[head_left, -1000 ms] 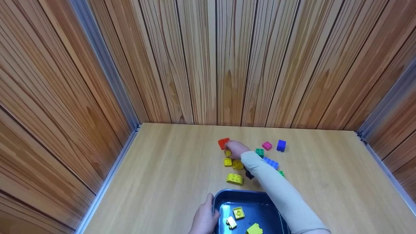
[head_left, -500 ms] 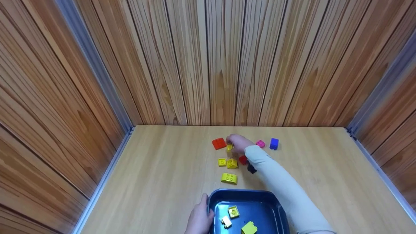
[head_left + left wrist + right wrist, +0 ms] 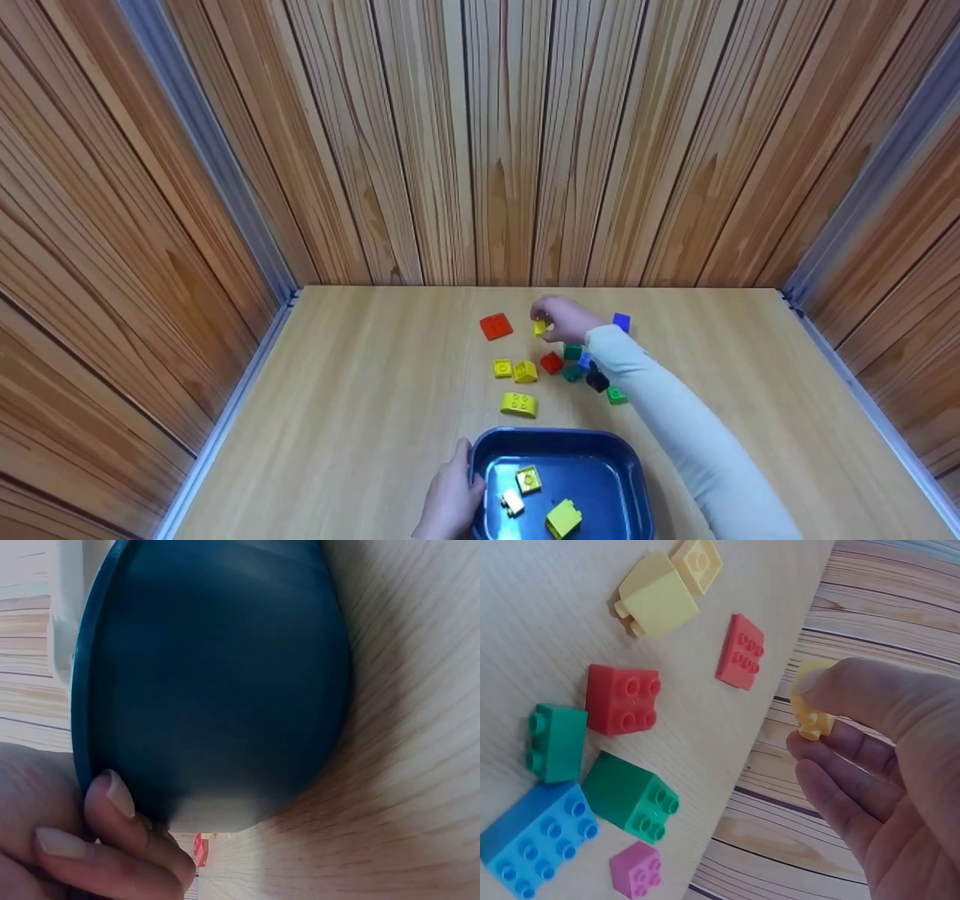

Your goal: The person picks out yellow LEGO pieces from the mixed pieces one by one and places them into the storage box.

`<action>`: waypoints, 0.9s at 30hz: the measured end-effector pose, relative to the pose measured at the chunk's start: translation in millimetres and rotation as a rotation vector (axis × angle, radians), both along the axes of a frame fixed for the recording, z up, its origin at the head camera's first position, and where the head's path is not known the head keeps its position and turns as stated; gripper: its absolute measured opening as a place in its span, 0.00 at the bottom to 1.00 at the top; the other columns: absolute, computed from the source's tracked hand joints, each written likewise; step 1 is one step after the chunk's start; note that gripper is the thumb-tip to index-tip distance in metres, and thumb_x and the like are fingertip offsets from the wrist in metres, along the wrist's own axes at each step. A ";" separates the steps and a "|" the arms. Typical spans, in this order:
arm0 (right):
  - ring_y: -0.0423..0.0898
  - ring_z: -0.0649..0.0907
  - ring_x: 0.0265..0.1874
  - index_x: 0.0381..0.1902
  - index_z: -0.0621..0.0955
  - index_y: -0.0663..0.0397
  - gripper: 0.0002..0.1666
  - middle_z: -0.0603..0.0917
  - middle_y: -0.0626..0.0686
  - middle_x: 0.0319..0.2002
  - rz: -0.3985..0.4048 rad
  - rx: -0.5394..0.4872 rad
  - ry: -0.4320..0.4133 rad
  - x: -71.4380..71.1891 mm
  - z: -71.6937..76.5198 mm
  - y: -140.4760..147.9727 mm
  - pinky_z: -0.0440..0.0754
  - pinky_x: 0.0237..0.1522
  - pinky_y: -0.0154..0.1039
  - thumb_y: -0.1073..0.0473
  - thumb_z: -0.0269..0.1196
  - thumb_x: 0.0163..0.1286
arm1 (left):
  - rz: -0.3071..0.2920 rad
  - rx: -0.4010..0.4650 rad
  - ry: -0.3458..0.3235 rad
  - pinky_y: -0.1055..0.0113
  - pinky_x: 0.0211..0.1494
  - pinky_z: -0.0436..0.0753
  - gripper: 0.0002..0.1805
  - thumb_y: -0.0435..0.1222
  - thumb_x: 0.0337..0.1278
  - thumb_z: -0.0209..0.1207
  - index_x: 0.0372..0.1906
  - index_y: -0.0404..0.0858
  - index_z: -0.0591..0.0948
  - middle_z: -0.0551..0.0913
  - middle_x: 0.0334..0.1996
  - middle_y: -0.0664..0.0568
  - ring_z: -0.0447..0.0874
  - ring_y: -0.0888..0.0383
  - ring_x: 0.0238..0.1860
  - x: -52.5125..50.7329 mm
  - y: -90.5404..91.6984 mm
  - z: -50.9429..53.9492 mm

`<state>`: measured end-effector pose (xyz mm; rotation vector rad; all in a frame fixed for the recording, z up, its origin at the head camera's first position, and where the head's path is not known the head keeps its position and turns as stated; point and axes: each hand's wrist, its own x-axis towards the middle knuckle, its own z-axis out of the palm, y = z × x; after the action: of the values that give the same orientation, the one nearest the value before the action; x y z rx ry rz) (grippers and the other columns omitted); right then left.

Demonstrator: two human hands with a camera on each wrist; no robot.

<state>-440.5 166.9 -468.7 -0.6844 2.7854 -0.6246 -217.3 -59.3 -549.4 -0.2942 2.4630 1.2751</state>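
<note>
Between thumb and fingers, my right hand [image 3: 566, 320] pinches a small yellow toy brick [image 3: 811, 714], lifted above the table's far part. My left hand [image 3: 452, 491] holds the left rim of a dark blue tray [image 3: 559, 436]; the left wrist view shows its fingers [image 3: 124, 836] at the edge. Inside the tray lie a square yellow brick [image 3: 529, 479], a pale small brick [image 3: 512, 502] and a larger yellow brick [image 3: 563, 519]. On the table are a yellow arched brick [image 3: 519, 405], a sloped yellow brick [image 3: 525, 371] and a flat yellow brick [image 3: 502, 368].
A flat red brick [image 3: 496, 326] lies at the back. Right of the yellow bricks sit a red brick [image 3: 622, 699], green bricks [image 3: 630, 795], a blue brick [image 3: 541, 840], a pink brick [image 3: 635, 870] and a black piece [image 3: 597, 378]. Wood-patterned walls [image 3: 495, 150] enclose the table [image 3: 360, 405].
My right hand has picked the yellow brick up from beside the flat red brick and carried it rightward, away from it. My left hand stays on the tray. The head view has shifted slightly.
</note>
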 end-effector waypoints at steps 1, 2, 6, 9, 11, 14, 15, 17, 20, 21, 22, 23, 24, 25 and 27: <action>0.52 0.80 0.46 0.51 0.79 0.52 0.22 0.80 0.51 0.45 0.002 0.003 0.003 1.7 2.3 1.3 0.81 0.50 0.45 0.66 0.70 0.57 | 0.004 0.007 -0.009 0.43 0.61 0.71 0.32 0.30 0.61 0.56 0.69 0.34 0.62 0.70 0.63 0.36 0.68 0.39 0.63 -0.2 0.2 0.6; 0.52 0.80 0.46 0.50 0.79 0.53 0.22 0.80 0.52 0.45 0.011 0.012 0.009 3.6 4.4 2.4 0.81 0.50 0.45 0.65 0.70 0.57 | -0.008 -0.002 0.007 0.44 0.59 0.74 0.29 0.30 0.60 0.56 0.67 0.34 0.64 0.73 0.60 0.36 0.72 0.40 0.60 -0.3 0.1 0.6; 0.49 0.79 0.43 0.48 0.79 0.50 0.21 0.80 0.50 0.43 0.040 0.047 0.031 13.8 11.6 5.1 0.82 0.48 0.42 0.63 0.70 0.57 | -0.050 -0.032 0.055 0.47 0.54 0.79 0.24 0.30 0.59 0.57 0.61 0.35 0.68 0.77 0.53 0.38 0.78 0.44 0.53 -0.1 -2.2 -0.7; 0.45 0.78 0.40 0.48 0.80 0.48 0.21 0.79 0.47 0.41 0.054 0.061 0.039 23.6 16.2 6.0 0.82 0.47 0.41 0.61 0.71 0.56 | -0.056 -0.031 0.054 0.46 0.55 0.78 0.23 0.30 0.59 0.57 0.60 0.36 0.68 0.77 0.53 0.38 0.78 0.44 0.53 -0.3 -3.0 -1.5; 0.45 0.79 0.41 0.48 0.80 0.47 0.21 0.79 0.46 0.41 0.067 0.063 0.042 31.0 19.0 6.7 0.82 0.47 0.40 0.60 0.72 0.56 | -0.047 -0.022 0.037 0.45 0.58 0.75 0.26 0.30 0.60 0.57 0.63 0.35 0.67 0.75 0.57 0.37 0.75 0.43 0.57 -0.5 -2.5 -1.7; 0.45 0.79 0.42 0.48 0.80 0.46 0.21 0.80 0.45 0.42 0.098 0.063 0.053 44.3 23.2 7.8 0.82 0.48 0.40 0.58 0.72 0.56 | -0.046 -0.034 0.054 0.45 0.59 0.75 0.27 0.29 0.59 0.57 0.64 0.34 0.66 0.74 0.58 0.35 0.74 0.42 0.58 0.4 -1.6 -2.1; 0.44 0.79 0.42 0.48 0.80 0.46 0.22 0.80 0.45 0.42 0.108 0.058 0.055 49.3 24.7 8.0 0.82 0.48 0.40 0.58 0.72 0.56 | -0.044 -0.036 0.061 0.45 0.60 0.74 0.29 0.29 0.58 0.57 0.65 0.34 0.65 0.73 0.59 0.35 0.73 0.42 0.59 1.0 -1.3 -2.1; 0.43 0.79 0.42 0.49 0.80 0.45 0.22 0.80 0.45 0.43 0.131 0.057 0.060 59.9 28.1 8.8 0.82 0.47 0.39 0.56 0.72 0.56 | -0.042 -0.037 0.075 0.45 0.61 0.72 0.31 0.29 0.58 0.57 0.67 0.33 0.63 0.71 0.61 0.34 0.71 0.41 0.61 2.0 -0.7 -2.7; 0.43 0.79 0.41 0.50 0.80 0.45 0.22 0.80 0.45 0.44 0.171 0.051 0.065 77.1 33.3 10.5 0.82 0.46 0.38 0.56 0.72 0.56 | -0.041 -0.035 0.083 0.45 0.62 0.71 0.32 0.29 0.59 0.57 0.68 0.32 0.62 0.69 0.63 0.33 0.68 0.39 0.62 2.6 0.3 -2.8; 0.43 0.79 0.41 0.50 0.80 0.45 0.22 0.80 0.45 0.44 0.186 0.045 0.065 82.6 34.4 11.3 0.82 0.46 0.38 0.57 0.72 0.57 | -0.038 -0.032 0.075 0.45 0.62 0.70 0.32 0.29 0.59 0.57 0.69 0.33 0.62 0.69 0.63 0.33 0.68 0.39 0.63 2.6 0.5 -2.7; 0.42 0.79 0.41 0.51 0.80 0.45 0.22 0.80 0.44 0.44 0.202 0.043 0.064 88.1 35.3 12.0 0.82 0.46 0.37 0.57 0.71 0.57 | -0.039 -0.033 0.074 0.45 0.62 0.71 0.32 0.29 0.59 0.57 0.68 0.33 0.62 0.69 0.63 0.34 0.68 0.39 0.63 2.4 0.6 -2.7; 0.42 0.79 0.42 0.51 0.80 0.45 0.22 0.80 0.44 0.44 0.219 0.037 0.064 93.5 35.7 12.7 0.81 0.46 0.36 0.58 0.71 0.58 | -0.036 -0.033 0.067 0.45 0.62 0.71 0.32 0.29 0.60 0.57 0.68 0.33 0.62 0.69 0.63 0.34 0.68 0.40 0.63 2.3 0.6 -2.5; 0.42 0.79 0.42 0.51 0.80 0.45 0.22 0.80 0.44 0.44 0.237 0.030 0.066 98.8 35.8 13.3 0.81 0.47 0.36 0.59 0.70 0.58 | -0.036 -0.038 0.069 0.45 0.62 0.71 0.31 0.29 0.60 0.57 0.68 0.33 0.62 0.69 0.63 0.34 0.68 0.40 0.63 2.3 0.5 -2.3; 0.42 0.79 0.42 0.51 0.80 0.45 0.22 0.80 0.44 0.44 0.255 0.021 0.068 104.0 35.4 13.8 0.80 0.47 0.35 0.60 0.70 0.58 | -0.036 -0.040 0.069 0.45 0.62 0.71 0.32 0.29 0.60 0.57 0.68 0.33 0.62 0.69 0.63 0.34 0.68 0.40 0.63 2.2 0.4 -2.4; 0.41 0.79 0.42 0.50 0.80 0.45 0.21 0.80 0.44 0.44 0.292 0.008 0.074 113.8 33.2 14.3 0.80 0.47 0.35 0.61 0.70 0.58 | -0.033 -0.042 0.063 0.45 0.63 0.70 0.33 0.29 0.60 0.57 0.69 0.33 0.61 0.68 0.64 0.35 0.67 0.40 0.64 2.5 -0.1 -2.4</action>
<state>-326.7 181.2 -435.5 -1.1065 2.6743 -0.5383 -214.8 -59.4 -551.8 -0.2269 2.5393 1.2381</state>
